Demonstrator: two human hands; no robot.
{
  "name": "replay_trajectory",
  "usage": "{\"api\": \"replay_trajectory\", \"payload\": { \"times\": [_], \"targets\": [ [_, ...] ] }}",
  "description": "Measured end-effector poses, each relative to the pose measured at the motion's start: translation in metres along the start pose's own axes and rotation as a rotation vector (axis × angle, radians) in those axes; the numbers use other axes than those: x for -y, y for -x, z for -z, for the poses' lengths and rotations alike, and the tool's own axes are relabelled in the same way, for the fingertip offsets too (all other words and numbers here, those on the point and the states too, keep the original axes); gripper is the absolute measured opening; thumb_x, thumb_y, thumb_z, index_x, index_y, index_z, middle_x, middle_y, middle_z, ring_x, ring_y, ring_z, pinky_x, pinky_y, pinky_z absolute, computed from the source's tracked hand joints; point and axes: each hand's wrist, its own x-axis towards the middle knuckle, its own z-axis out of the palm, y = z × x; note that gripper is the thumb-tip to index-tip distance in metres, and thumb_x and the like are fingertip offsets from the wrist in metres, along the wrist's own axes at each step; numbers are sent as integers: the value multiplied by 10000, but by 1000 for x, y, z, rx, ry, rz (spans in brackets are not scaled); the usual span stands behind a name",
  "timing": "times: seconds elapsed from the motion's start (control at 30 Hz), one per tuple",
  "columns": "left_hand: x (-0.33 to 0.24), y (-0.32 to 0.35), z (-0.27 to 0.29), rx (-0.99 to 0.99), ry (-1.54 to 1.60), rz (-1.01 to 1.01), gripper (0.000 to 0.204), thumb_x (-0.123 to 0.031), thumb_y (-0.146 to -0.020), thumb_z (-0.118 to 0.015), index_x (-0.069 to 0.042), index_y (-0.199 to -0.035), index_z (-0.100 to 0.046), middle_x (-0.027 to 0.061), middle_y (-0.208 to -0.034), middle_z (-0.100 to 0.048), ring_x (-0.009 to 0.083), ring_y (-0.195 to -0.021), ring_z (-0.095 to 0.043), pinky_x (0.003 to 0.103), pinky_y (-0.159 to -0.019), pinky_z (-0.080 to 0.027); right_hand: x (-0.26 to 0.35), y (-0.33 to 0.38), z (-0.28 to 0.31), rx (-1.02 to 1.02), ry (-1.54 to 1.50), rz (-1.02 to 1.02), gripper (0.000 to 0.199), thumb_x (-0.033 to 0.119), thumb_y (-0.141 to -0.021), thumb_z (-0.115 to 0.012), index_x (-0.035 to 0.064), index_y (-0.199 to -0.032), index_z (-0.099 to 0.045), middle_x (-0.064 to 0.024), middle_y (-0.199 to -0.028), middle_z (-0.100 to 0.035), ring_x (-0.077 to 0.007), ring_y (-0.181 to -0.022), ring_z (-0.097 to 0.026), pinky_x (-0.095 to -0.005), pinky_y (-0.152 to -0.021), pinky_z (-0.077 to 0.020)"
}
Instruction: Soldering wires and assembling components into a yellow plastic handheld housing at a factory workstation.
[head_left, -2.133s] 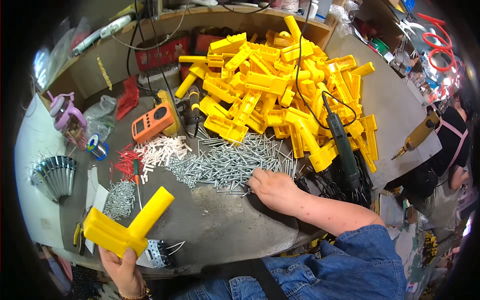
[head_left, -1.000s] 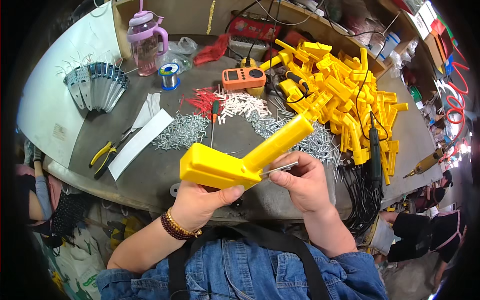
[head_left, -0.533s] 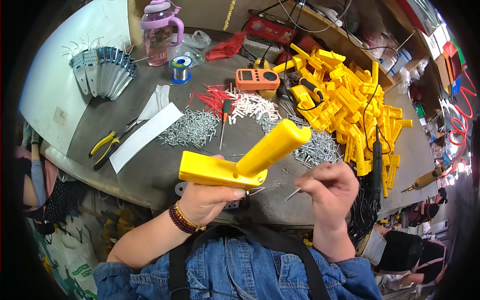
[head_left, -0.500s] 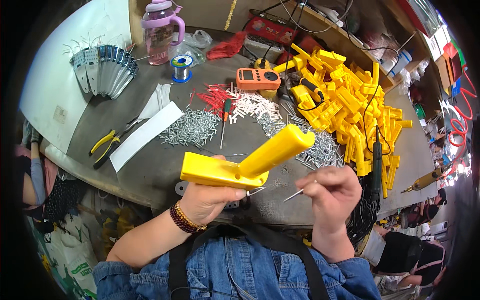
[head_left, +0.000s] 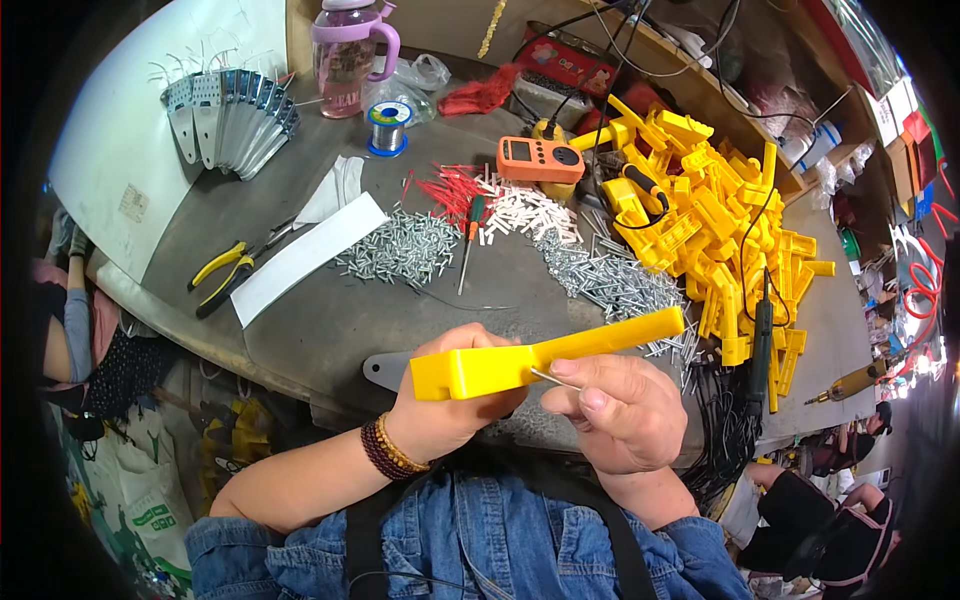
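Note:
My left hand is wrapped round a yellow plastic housing with a long handle, tilted so that the handle points right. Between the thumb and fingers of my right hand is a thin metal pin. Its tip meets the housing's side near where the handle joins; I cannot tell whether it is inside a hole. A grey metal plate with a hole sticks out beside my left hand, its other end hidden. Beyond lie piles of small screws and long metal pins.
Yellow plastic parts are heaped at the right, beside a dark-handled tool on a cord. Pliers, a white strip and a screwdriver lie left of centre. Behind stand a solder spool, an orange meter and a bottle.
My left hand has turned the yellow housing so its handle lies lower and points right. My right hand has moved left and brought the metal pin up against the housing.

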Motion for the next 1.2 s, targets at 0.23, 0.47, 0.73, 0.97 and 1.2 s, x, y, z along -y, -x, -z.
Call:
{"api": "replay_trajectory", "payload": {
  "times": [0.23, 0.47, 0.73, 0.97, 1.2],
  "targets": [
    [-16, -7, 4, 48, 21, 30, 282, -2, -774, -758, -42, -1013, -614, 46, -1008, -677, 97, -894, -634, 265, -789, -512, 5, -10, 10, 142, 397, 40, 426, 233, -731, -808, 119, -1128, -705, -25, -654, -644, -155, -527, -606, -279, -485, -458],
    [-36, -24, 7, 277, 317, 464, 673, -186, -780, -832, -18, -1317, -463, 77, -1204, -613, 173, -1116, -592, 337, -962, -472, 2, -30, 63, 422, 909, 322, 389, 220, -771, -679, 279, -1155, -697, 15, -1076, -647, -194, -885, -605, -372, -842, -434],
    [20, -11, 18, 490, -1132, -224, 661, -401, -660, -823, -88, -1188, -578, 97, -1210, -588, 292, -1137, -548, 422, -964, -394, -44, 56, 72, 455, 620, -151, 532, 114, -654, -769, 250, -1162, -693, 17, -1040, -659, -201, -899, -594, -359, -820, -412],
    [21, -15, 26, 479, -1006, -220, 632, -287, -707, -801, -25, -1207, -515, 152, -1172, -595, 346, -1087, -565, 439, -957, -398, -53, 65, 43, 424, 567, -200, 497, 119, -686, -748, 233, -1165, -679, 25, -1011, -647, -191, -901, -582, -348, -810, -402],
    [25, -12, 22, 451, -932, -174, 737, -341, -724, -800, -20, -1297, -466, 218, -1331, -484, 421, -1231, -470, 487, -1055, -352, -55, 68, 37, 417, 566, -161, 402, 175, -752, -701, 215, -1152, -668, 26, -1025, -632, -177, -898, -585, -343, -790, -403]
  ]
}}
